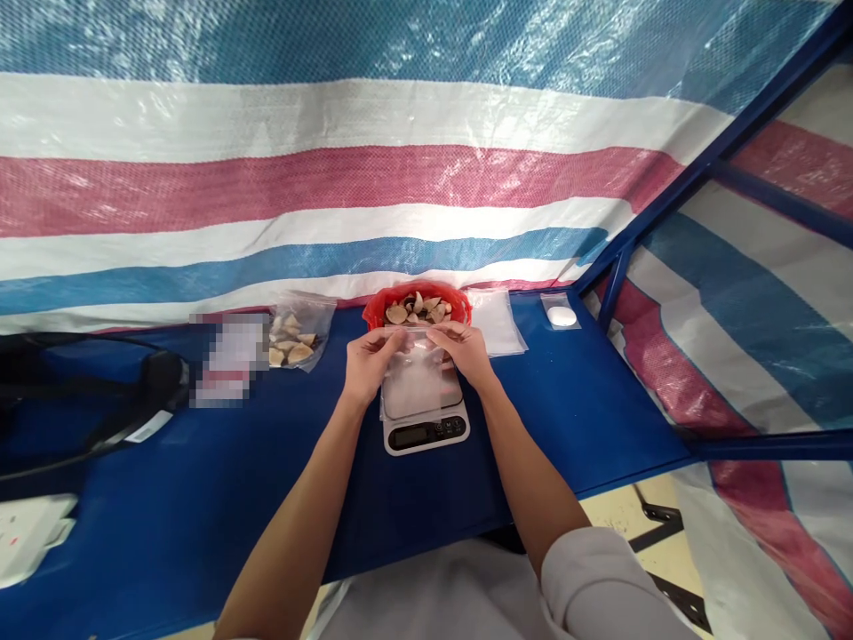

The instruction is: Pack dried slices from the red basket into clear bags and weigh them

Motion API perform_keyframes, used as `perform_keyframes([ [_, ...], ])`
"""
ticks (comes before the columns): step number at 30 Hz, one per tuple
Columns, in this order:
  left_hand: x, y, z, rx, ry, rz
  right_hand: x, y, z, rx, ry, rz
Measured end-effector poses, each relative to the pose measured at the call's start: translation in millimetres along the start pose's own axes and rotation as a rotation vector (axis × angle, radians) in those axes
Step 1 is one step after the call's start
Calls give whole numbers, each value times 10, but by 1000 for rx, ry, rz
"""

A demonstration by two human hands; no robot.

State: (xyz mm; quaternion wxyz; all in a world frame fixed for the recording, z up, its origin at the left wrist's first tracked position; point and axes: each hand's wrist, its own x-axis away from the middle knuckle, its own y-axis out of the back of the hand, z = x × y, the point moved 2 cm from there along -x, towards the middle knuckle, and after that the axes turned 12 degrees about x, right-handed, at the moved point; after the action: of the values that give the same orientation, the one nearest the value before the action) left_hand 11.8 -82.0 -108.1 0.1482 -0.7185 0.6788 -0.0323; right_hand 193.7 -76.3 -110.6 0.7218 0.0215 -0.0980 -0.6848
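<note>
A clear zip-lock bag (pixel 414 378) hangs between my two hands, over a white kitchen scale (pixel 426 437) with a dark display strip. My left hand (pixel 370 357) pinches the bag's top edge on one side. On the other side, the fingers of my right hand (pixel 463 349) grip the same edge. No contents show inside the bag. Just behind my hands sits a red plastic bag (pixel 373 308), open at the top and full of pale brown, shell-like pieces (pixel 419 308). The bag in my hands partly covers the scale's weighing plate.
Left of the scale lie a filled clear bag (pixel 303 333), a blurred-out sheet (pixel 230 360), a black strap-like item (pixel 156 391) and a white power strip (pixel 33 538). Flat clear bags (pixel 497 322) and a small bag with a white oval item (pixel 562 316) lie right. Blue posts (pixel 613 284) edge the table.
</note>
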Motion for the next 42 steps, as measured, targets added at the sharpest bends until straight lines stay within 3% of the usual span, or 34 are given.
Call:
perform_keyframes([
  [5, 8, 16, -22, -61, -20, 29, -46, -9, -52, -7, -13, -6],
  [11, 10, -9, -36, -95, -3, 9, -61, -39, -14, 39, 80, 30],
  [18, 6, 2, -7, -39, 12, -24, -14, 41, -16, 45, 16, 43],
  [24, -22, -61, -41, 49, 105, -9, -60, 283, -32, -75, 121, 6],
  [32, -157, -498, -171, -72, 52, 145, -155, 889, -22, -83, 64, -29],
  [36, -212, -724, -183, -189, -77, 207, -309, 1272, -60, -57, 30, -83],
  [42, -130, -1132, -88, -727, -523, 510, -600, 1621, -70, -12, 31, -110],
])
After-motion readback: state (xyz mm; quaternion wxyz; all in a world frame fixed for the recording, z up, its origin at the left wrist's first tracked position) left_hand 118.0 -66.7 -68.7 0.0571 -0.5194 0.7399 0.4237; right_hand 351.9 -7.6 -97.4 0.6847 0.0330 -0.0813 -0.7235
